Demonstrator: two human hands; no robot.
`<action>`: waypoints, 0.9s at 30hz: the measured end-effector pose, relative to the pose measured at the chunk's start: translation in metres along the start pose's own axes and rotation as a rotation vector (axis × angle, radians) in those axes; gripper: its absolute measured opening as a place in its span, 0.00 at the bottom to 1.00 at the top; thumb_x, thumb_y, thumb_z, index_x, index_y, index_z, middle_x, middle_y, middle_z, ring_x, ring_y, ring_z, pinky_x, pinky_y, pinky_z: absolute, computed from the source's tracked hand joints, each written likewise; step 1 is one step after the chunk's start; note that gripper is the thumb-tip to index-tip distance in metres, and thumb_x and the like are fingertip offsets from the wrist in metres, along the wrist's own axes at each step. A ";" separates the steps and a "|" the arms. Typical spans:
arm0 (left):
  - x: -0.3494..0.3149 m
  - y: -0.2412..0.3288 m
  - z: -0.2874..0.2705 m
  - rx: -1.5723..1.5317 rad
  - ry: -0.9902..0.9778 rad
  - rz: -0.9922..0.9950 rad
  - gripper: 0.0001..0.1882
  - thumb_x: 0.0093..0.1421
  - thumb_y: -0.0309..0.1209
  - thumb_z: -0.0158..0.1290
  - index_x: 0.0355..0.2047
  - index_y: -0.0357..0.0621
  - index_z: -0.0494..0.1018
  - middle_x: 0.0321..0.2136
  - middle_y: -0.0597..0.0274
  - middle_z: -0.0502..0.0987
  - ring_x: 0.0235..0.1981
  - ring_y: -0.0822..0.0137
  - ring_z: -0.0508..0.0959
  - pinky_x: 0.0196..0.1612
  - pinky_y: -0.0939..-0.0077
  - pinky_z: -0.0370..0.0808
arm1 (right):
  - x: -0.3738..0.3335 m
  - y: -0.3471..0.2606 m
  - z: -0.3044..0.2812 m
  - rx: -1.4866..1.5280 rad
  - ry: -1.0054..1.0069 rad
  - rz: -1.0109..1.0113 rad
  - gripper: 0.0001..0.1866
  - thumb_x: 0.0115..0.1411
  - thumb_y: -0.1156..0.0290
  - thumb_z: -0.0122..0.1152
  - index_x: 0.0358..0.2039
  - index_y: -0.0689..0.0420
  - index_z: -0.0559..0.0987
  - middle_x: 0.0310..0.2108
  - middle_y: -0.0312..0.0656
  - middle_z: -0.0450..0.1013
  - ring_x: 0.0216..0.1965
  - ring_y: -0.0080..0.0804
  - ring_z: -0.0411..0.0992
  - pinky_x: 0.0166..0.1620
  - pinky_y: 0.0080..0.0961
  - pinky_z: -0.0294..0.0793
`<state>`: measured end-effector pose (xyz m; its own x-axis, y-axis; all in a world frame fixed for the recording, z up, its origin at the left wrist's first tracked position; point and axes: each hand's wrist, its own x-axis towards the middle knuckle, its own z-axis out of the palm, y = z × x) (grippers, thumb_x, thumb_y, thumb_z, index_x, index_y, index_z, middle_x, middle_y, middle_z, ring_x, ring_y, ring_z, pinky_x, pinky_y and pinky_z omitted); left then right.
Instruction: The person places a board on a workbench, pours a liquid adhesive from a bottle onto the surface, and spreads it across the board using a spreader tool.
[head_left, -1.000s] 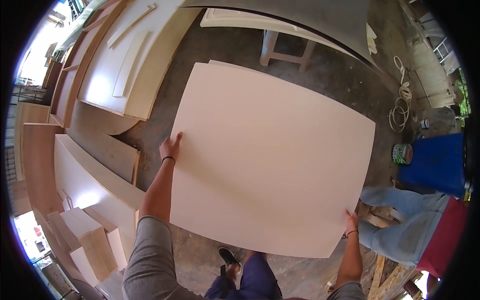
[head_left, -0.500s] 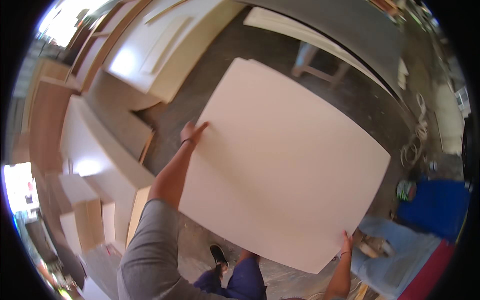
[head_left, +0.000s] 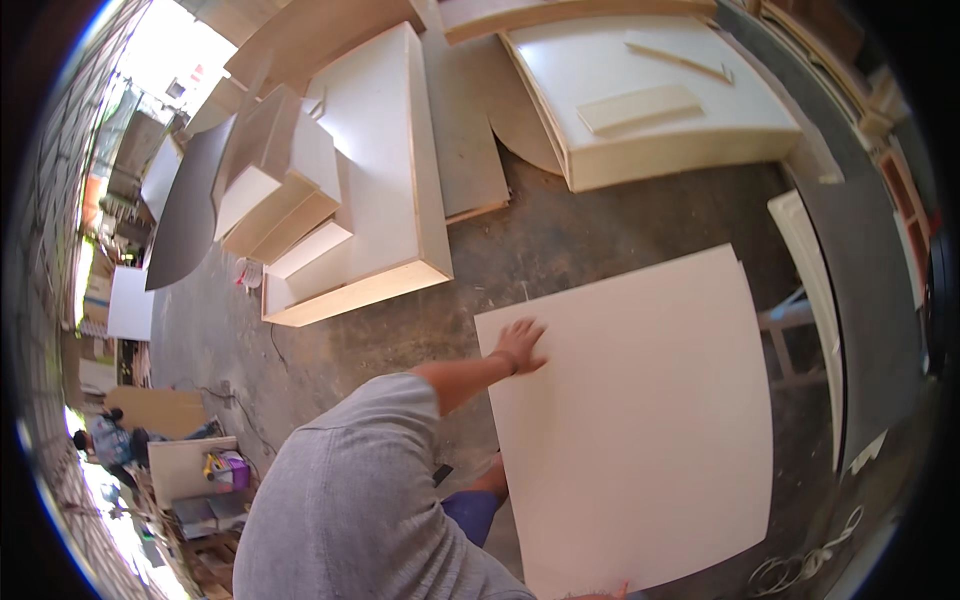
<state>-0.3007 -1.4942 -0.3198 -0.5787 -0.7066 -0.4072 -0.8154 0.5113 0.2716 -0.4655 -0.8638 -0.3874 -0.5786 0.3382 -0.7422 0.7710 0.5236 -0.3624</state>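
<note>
A large white panel (head_left: 640,430) lies in front of me, with a second edge showing just behind its far right corner. My left hand (head_left: 520,345) rests on its upper left part, palm down and fingers spread. Only a small piece of my right hand (head_left: 610,594) shows at the bottom edge of the view. Its thumb lies over the panel's near edge; the other fingers are hidden.
White box-like cabinets (head_left: 375,180) lie at the far left, with smaller boxes on one. Another white cabinet (head_left: 660,100) lies beyond the panel. A grey-topped table (head_left: 880,250) and coiled cord (head_left: 800,570) are at right. A person (head_left: 110,440) is far left.
My view has swung to the left. My left hand has gone from gripping the panel's side edge to lying spread on its face. My right hand has mostly left the view.
</note>
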 end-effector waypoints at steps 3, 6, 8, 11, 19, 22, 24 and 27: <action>-0.105 -0.057 -0.011 -0.022 -0.156 -0.160 0.38 0.49 0.50 0.53 0.58 0.51 0.56 0.55 0.51 0.60 0.59 0.54 0.57 0.58 0.57 0.56 | -0.017 -0.022 0.020 -0.307 0.115 -0.075 0.34 0.49 0.56 0.62 0.51 0.64 0.66 0.47 0.54 0.68 0.47 0.47 0.68 0.49 0.37 0.70; -0.224 -0.126 -0.009 -0.029 -0.292 -0.412 0.35 0.50 0.51 0.52 0.56 0.52 0.59 0.50 0.50 0.67 0.54 0.52 0.65 0.54 0.58 0.62 | -0.052 -0.043 0.048 -0.570 0.204 -0.142 0.35 0.47 0.57 0.63 0.51 0.64 0.66 0.47 0.54 0.68 0.47 0.48 0.69 0.49 0.38 0.70; -0.305 -0.150 -0.028 -0.134 -0.348 -0.611 0.36 0.49 0.53 0.53 0.55 0.49 0.61 0.51 0.50 0.67 0.53 0.52 0.67 0.52 0.58 0.65 | -0.080 -0.055 0.068 -0.701 0.247 -0.193 0.35 0.47 0.57 0.64 0.51 0.63 0.66 0.47 0.55 0.68 0.46 0.49 0.69 0.49 0.38 0.70; -0.392 -0.171 -0.041 -0.290 -0.382 -0.869 0.37 0.48 0.53 0.54 0.54 0.44 0.63 0.51 0.47 0.67 0.53 0.51 0.67 0.54 0.62 0.65 | -0.124 -0.074 0.110 -0.829 0.302 -0.280 0.36 0.45 0.57 0.65 0.52 0.63 0.66 0.46 0.55 0.68 0.46 0.49 0.69 0.49 0.39 0.70; -0.582 -0.151 0.032 -0.956 0.001 -1.173 0.43 0.48 0.60 0.49 0.56 0.40 0.60 0.53 0.45 0.65 0.56 0.51 0.64 0.57 0.65 0.61 | -0.298 -0.106 0.223 -1.093 -0.095 -0.979 0.32 0.43 0.61 0.65 0.50 0.57 0.70 0.39 0.55 0.71 0.44 0.51 0.69 0.48 0.42 0.70; -0.634 -0.151 0.076 -1.202 0.264 -1.276 0.42 0.49 0.60 0.48 0.54 0.38 0.63 0.53 0.44 0.65 0.56 0.52 0.64 0.57 0.66 0.61 | -0.352 -0.119 0.278 -1.409 -0.382 -1.241 0.27 0.48 0.61 0.60 0.48 0.58 0.71 0.39 0.54 0.71 0.45 0.50 0.69 0.48 0.42 0.69; -0.662 -0.163 0.067 -1.264 0.470 -1.385 0.41 0.50 0.59 0.48 0.53 0.37 0.64 0.52 0.43 0.65 0.55 0.52 0.65 0.56 0.66 0.62 | -0.397 -0.123 0.328 -1.566 -0.628 -1.286 0.25 0.50 0.61 0.58 0.47 0.59 0.71 0.40 0.54 0.71 0.45 0.49 0.69 0.48 0.41 0.69; -0.698 -0.154 0.108 -1.306 0.661 -1.546 0.39 0.52 0.57 0.46 0.52 0.36 0.64 0.52 0.43 0.66 0.55 0.52 0.65 0.56 0.65 0.62 | -0.470 -0.110 0.390 -1.725 -0.975 -1.138 0.24 0.52 0.60 0.55 0.46 0.62 0.72 0.42 0.55 0.71 0.46 0.47 0.69 0.48 0.40 0.69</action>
<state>0.2308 -1.0264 -0.1718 0.7203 -0.2915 -0.6294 0.1098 -0.8480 0.5184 -0.1745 -1.3856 -0.2186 0.2054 -0.5588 -0.8035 -0.8571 0.2936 -0.4233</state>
